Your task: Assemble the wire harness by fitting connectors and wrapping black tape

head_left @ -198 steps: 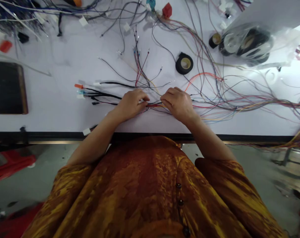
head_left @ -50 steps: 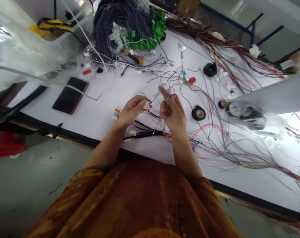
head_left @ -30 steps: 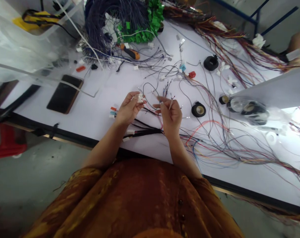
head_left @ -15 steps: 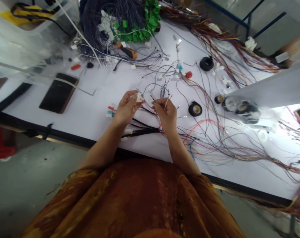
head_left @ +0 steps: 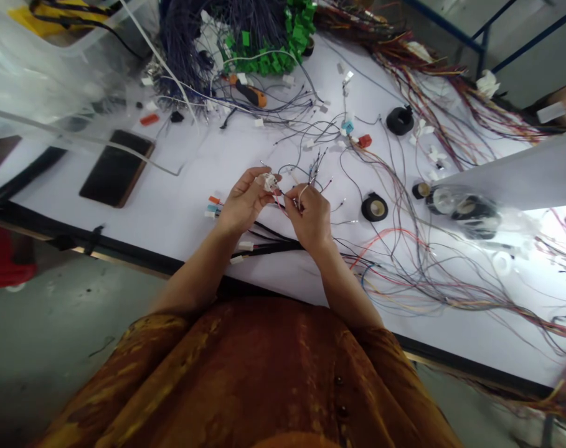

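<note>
My left hand (head_left: 242, 203) pinches a small white connector (head_left: 269, 182) above the white table (head_left: 180, 205). My right hand (head_left: 309, 213) is closed on thin wires (head_left: 306, 177), with their ends close to the connector. Both hands hover over a black-wrapped wire bundle (head_left: 268, 249) that lies on the table and fans out to the right into many coloured wires (head_left: 427, 280). Short leads with orange, blue and white plugs (head_left: 212, 207) lie just left of my left hand.
A black phone (head_left: 116, 167) lies at the left. A tape roll (head_left: 375, 207) sits right of my hands, more rolls in a clear bag (head_left: 464, 208). Green connectors (head_left: 273, 43) and dark wire coils lie at the back. An orange-handled tool (head_left: 249, 93) lies nearby.
My right hand has moved left and closed in on the connector in my left hand. Earlier both hands lay flat on the bundle; since then they lifted with connector and wires.
</note>
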Motion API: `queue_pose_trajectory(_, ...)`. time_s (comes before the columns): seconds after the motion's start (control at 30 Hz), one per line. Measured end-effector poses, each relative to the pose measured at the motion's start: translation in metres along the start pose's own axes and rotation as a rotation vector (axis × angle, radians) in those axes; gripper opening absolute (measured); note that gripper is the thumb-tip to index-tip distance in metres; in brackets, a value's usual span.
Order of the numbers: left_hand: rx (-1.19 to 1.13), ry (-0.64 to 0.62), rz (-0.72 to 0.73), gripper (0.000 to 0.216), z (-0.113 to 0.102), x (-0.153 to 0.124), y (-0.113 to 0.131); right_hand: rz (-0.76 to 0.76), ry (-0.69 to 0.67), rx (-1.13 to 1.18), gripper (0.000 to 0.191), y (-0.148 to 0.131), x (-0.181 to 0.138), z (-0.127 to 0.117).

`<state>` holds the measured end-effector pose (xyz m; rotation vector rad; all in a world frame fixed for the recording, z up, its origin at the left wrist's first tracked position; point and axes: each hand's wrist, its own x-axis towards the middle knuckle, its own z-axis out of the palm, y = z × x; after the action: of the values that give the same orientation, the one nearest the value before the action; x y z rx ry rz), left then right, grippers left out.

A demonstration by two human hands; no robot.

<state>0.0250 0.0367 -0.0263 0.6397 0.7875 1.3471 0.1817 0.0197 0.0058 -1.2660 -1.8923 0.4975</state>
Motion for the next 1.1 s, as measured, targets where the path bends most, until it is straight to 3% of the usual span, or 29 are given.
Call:
queue_pose_trajectory(0.5, 0.148, -0.010, 0.070, 0.026, 0.001, -0.002, -0.002, -0.133, -0.041, -0.135, 0.029, -0.001, -0.001, -0.003)
queue_pose_trajectory(0.73, 0.129, -0.029, 0.088, 0.025, 0.000, -0.003, -0.001, -0.066, -0.009, 0.046, 0.016, 0.008, -0.004, -0.006)
queue_pose_trajectory(0.97, 0.142, 0.020, 0.059, 0.017, 0.005, -0.004, 0.002, -0.078, 0.071, 0.116, 0.020, 0.005, -0.004, -0.004)
queue_pose_trajectory(1.1, 0.142, -0.015, 0.069, 0.020, 0.002, -0.004, 0.000, -0.092, 0.079, 0.124, 0.019, 0.005, -0.006, -0.003)
